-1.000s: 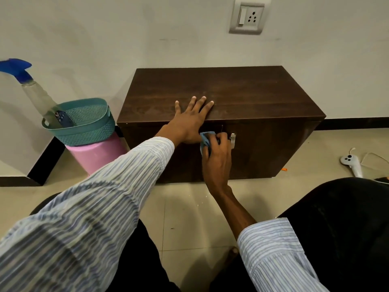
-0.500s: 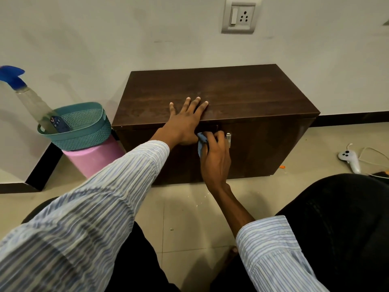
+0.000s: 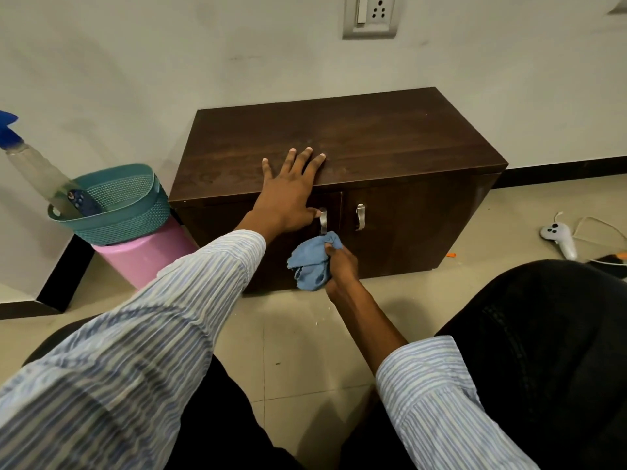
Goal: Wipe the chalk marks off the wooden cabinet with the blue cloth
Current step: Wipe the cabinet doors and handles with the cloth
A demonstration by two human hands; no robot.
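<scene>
The dark wooden cabinet (image 3: 390, 144) stands on the floor against the wall, with two metal door handles (image 3: 359, 217) on its front. My left hand (image 3: 288, 195) lies flat over the front edge of its top, fingers spread, thumb by the left handle. My right hand (image 3: 341, 266) grips the bunched blue cloth (image 3: 310, 262) in front of the left door, below the handles. A faint pale haze shows on the top near my left fingertips; no clear chalk marks show on the doors.
A teal basket (image 3: 115, 205) with a spray bottle (image 3: 30, 164) sits on a pink stool (image 3: 146, 252) left of the cabinet. A white controller (image 3: 559, 237) with a cord lies on the tiled floor at right. My dark-trousered knees fill the foreground.
My right hand has dropped with the cloth from the handle area to the lower part of the left door, uncovering both handles. My left hand stays flat on the top edge.
</scene>
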